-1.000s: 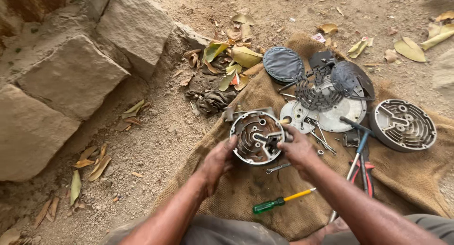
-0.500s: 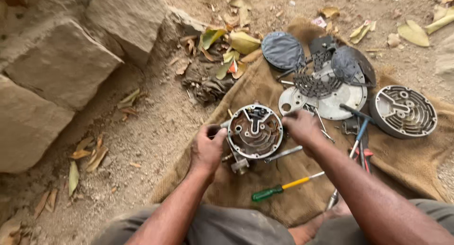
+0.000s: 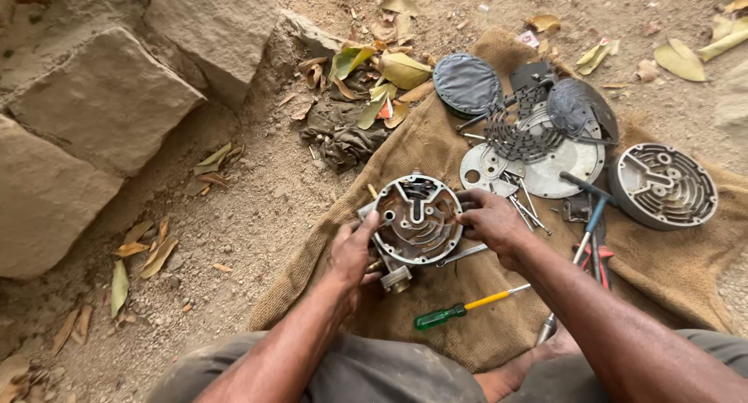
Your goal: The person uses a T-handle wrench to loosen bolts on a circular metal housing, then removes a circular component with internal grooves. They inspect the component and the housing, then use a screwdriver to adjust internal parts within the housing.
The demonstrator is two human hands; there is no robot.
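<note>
Head view: housing (image 3: 417, 220) sits on sacking (image 3: 436, 325).
Left hand (image 3: 352, 251): fingers curled on its rim, steadying it.
Right hand (image 3: 491, 220): fingertips pinch the opposite rim.
Screwdriver (image 3: 463, 307): lies near.

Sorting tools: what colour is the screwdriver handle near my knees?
Green handle, yellow shaft; head view.

Both hands (image 3: 421, 235) forward, fingers seemingly curled, gripping.

Stone blocks (image 3: 109, 99) fill the upper left. A green-handled screwdriver (image 3: 467, 308) lies at lower centre on burlap cloth (image 3: 467, 150). Dry leaves (image 3: 386, 68) sit at top centre.
</note>
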